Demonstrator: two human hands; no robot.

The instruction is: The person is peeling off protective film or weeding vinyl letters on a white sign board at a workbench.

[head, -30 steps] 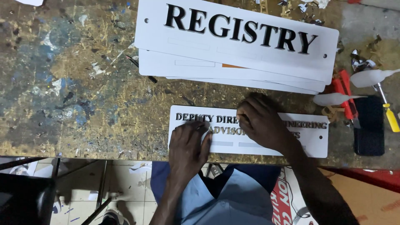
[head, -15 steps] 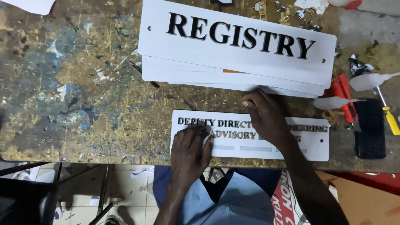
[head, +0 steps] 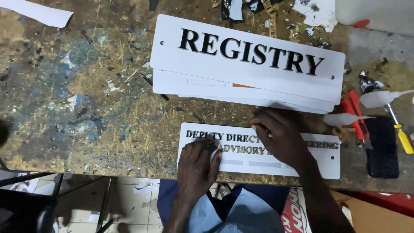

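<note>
Small white sign plate (head: pixel 258 151) lay flat at the near edge of the workbench (head: pixel 86 108), just above the person's lap; long axis ran left to right, lettering upright toward the person; left hand (head: pixel 197 166) pressed flat on its left end, fingers spread, gripping nothing; right hand (head: pixel 280 138) lay palm-down over the middle, fingertips on the upper edge, closed on nothing; hands apart. Just beyond it, a stack of larger white sign plates (head: pixel 246 73) tilted slightly down to the right; right of both, a red-handled tool (head: pixel 352 112) and a yellow-handled screwdriver (head: pixel 401 136).
</note>
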